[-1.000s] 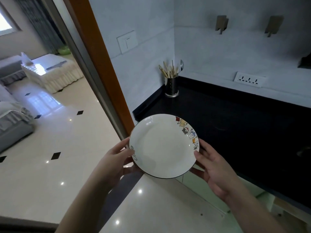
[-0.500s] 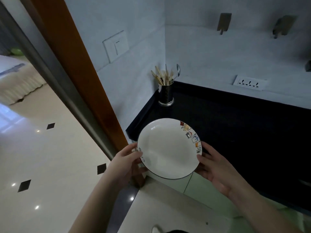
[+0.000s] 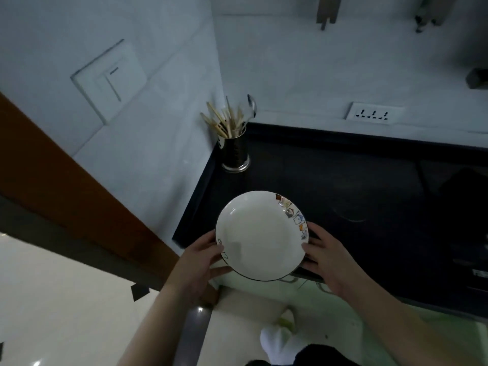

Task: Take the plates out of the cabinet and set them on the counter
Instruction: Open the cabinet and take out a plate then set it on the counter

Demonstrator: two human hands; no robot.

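black counter [image 3: 343,196] fills right half, runs into white-tiled corner. white plate [image 3: 260,235] with dark rim, coloured pattern along right edge, hangs over counter's front left corner, face up, slightly tilted; contact with counter cannot tell. left hand [image 3: 200,260] grips plate's left rim, thumb on top, fingers curled under. right hand [image 3: 326,257] grips plate's right rim, thumb at edge, fingers beneath. metal holder [image 3: 235,154] with chopsticks stands at counter's back left corner. wall socket [image 3: 372,113] above counter's back edge. light switch [image 3: 111,80] on wall left of counter.
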